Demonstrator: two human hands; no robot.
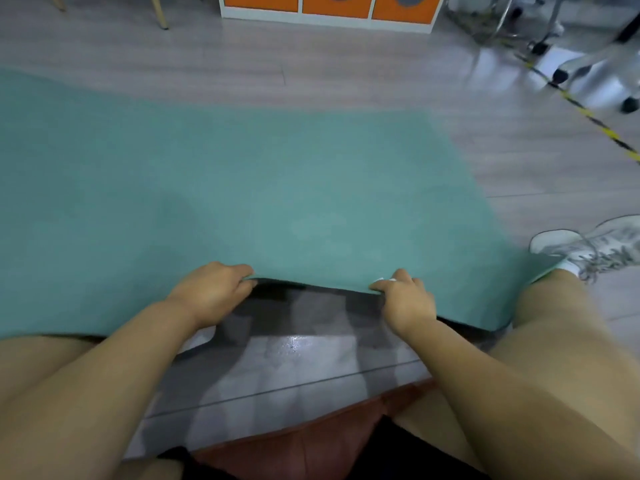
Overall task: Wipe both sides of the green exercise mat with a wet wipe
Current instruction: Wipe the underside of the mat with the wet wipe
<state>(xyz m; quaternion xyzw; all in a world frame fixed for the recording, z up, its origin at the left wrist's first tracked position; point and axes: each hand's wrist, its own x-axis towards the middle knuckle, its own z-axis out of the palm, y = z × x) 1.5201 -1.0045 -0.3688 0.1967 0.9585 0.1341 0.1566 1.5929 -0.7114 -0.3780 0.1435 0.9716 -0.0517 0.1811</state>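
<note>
Knees and bare thighs frame the near edge of the view, with a strip of reddish cloth and black shorts between them, and glossy grey floor (294,368) shows in the gap just beyond. Both forearms reach forward over that gap to the near edge of the green exercise mat (242,174). On the left, the left hand (211,292) curls its fingers over the mat's edge, the grip pinching it with the fingers on top and the thumb tucked below. On the right, the right hand (405,299) does likewise, its grip pressed together on the same edge; a small bit of white, possibly the wet wipe (386,279), peeks out at its fingertips, too small to tell for certain. Between the two hands the mat's edge is lifted clear of the floor, with a dark shadow under it, while the rest of the mat lies spread flat, running off the left side of the view and stretching far ahead. At the right, just beside the mat's near right corner, a white sneaker (588,247) with a white sock rests on the floor. Farther right, a yellow-and-black striped line (588,116) crosses the floor diagonally. Beyond it stand blurred chrome legs on castors (540,36). At the far middle sits a white cabinet with orange doors (332,8), and a wooden chair leg (161,15) shows to the far left.
</note>
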